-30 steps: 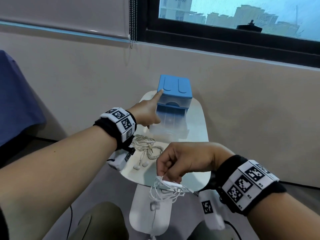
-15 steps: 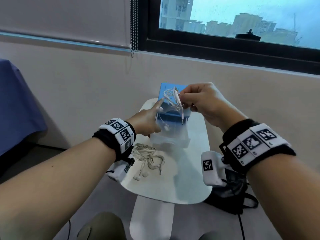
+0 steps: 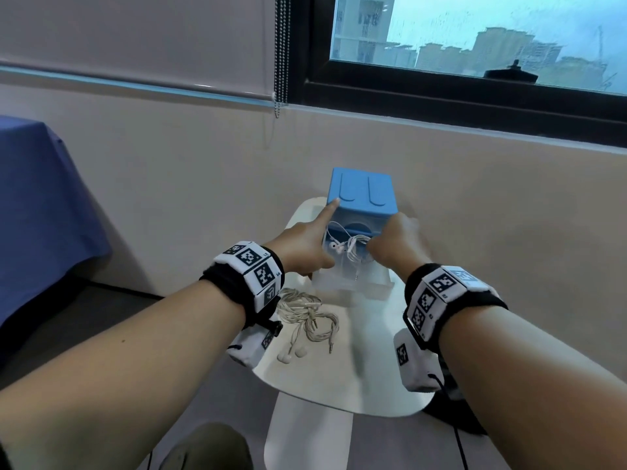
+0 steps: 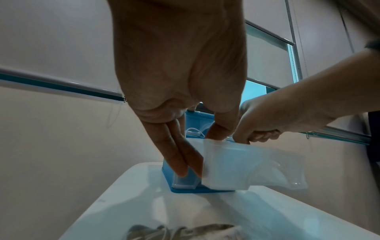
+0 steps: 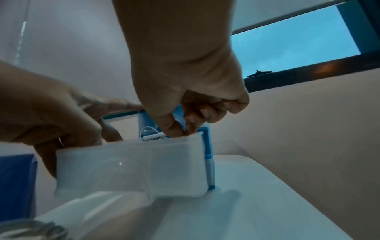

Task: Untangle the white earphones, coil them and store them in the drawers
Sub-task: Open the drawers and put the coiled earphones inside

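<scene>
A blue drawer box [image 3: 361, 195] stands at the far end of the small white table [image 3: 359, 374], its clear drawer [image 3: 353, 281] pulled out toward me. My right hand [image 3: 390, 244] pinches the coiled white earphones [image 3: 349, 247] and holds them down inside the open drawer; the right wrist view shows thumb and fingertips on the coil [image 5: 153, 135] just behind the drawer front [image 5: 131, 167]. My left hand [image 3: 303, 245] steadies the box with straight fingers along its left side [image 4: 180, 162], forefinger on the top corner, thumb at the drawer's edge [image 4: 252, 165].
A second, beige tangle of earphones [image 3: 305, 313] lies on the table near my left wrist. A blue cloth [image 3: 40, 212] covers something at the left. A black bag [image 3: 451, 418] sits on the floor at the right. The wall and a window are close behind the box.
My right hand carried the white coil from the table's near edge up over the box, then lowered it into the open drawer. The left hand stayed on the box.
</scene>
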Available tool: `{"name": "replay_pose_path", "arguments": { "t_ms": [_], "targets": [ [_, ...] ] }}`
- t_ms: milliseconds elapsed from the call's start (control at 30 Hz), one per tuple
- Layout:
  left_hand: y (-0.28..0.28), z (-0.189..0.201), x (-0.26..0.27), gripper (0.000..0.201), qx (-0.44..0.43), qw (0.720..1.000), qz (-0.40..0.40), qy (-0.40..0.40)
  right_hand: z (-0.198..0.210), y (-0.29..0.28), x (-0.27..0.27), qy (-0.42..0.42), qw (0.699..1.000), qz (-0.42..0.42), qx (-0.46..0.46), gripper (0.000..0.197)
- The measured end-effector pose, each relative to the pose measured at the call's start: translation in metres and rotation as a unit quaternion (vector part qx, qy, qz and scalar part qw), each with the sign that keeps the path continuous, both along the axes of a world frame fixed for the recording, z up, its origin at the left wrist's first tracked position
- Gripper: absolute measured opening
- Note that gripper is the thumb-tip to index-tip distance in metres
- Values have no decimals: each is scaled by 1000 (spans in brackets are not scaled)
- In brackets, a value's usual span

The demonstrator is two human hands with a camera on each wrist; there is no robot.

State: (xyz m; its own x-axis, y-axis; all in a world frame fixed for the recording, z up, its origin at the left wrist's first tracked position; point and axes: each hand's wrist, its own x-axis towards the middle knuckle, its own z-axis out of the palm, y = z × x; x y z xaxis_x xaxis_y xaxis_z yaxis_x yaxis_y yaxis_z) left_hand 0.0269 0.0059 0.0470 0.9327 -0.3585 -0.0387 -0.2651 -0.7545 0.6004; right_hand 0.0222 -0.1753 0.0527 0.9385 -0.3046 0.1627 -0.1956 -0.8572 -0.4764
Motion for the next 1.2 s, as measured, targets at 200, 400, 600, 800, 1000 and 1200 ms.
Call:
{"name": "replay_pose_path", "arguments": {
  "t_ms": [200,400,600,800,1000,1200],
  "targets": [
    [-1,0,0,109,11,1000,1,-8,-3,7,2,81,984,48,-153,16],
    [-2,2,1,101,25,999,-2,-30,17,-17,-10,57,976,182,-108,30],
    [-10,-3,11,77,57,990,48,-121,0,-35,-46,101,905,318,-264,93],
    [-15,-8,16,68,58,987,49,-141,-14,-32,-29,118,900,272,-321,81],
    [-11,-3,14,65,64,988,48,-131,-11,-25,-15,0,902,229,-366,50],
    [-10,-6,14,67,48,991,43,-115,-12,-28,-6,-147,937,156,-276,76]
  ]
}}
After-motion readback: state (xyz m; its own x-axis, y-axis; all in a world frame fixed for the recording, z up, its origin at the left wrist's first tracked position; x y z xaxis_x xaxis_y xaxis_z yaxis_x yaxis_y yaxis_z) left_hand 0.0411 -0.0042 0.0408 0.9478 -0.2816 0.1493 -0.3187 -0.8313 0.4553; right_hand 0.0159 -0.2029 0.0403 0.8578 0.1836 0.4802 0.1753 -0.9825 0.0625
